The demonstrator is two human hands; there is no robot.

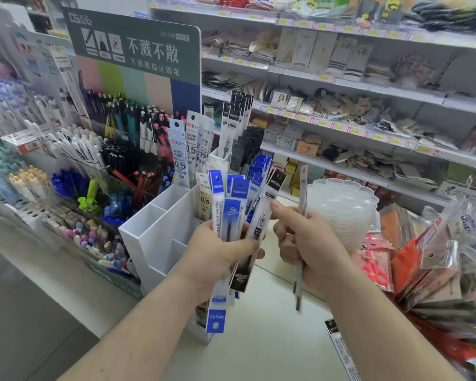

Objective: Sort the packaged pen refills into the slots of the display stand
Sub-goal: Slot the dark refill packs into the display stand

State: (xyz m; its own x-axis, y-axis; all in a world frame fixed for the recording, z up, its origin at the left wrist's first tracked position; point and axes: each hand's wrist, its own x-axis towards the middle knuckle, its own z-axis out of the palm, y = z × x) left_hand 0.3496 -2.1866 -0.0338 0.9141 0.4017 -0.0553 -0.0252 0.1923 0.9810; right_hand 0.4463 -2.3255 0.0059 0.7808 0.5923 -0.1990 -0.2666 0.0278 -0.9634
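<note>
My left hand point(220, 254) grips a fanned bunch of packaged pen refills point(230, 213), blue-headed and black-headed packs mixed. My right hand point(305, 243) holds one thin refill pack point(301, 243) edge-on and upright, while its fingertips pinch a black-headed pack point(267, 213) at the right side of the bunch. Just behind the hands stands the white display stand point(154, 232) with stepped slots. Its back slots hold white 0.5 refill packs point(179, 152) and black-headed packs point(238, 119); the front slots look bare.
Pen displays point(74, 160) fill the counter to the left under a green sign. A stack of clear plastic palettes point(344, 207) sits right of my hands, with bagged goods point(437, 265) piled further right. One loose refill pack point(338, 345) lies on the counter. Stocked shelves run behind.
</note>
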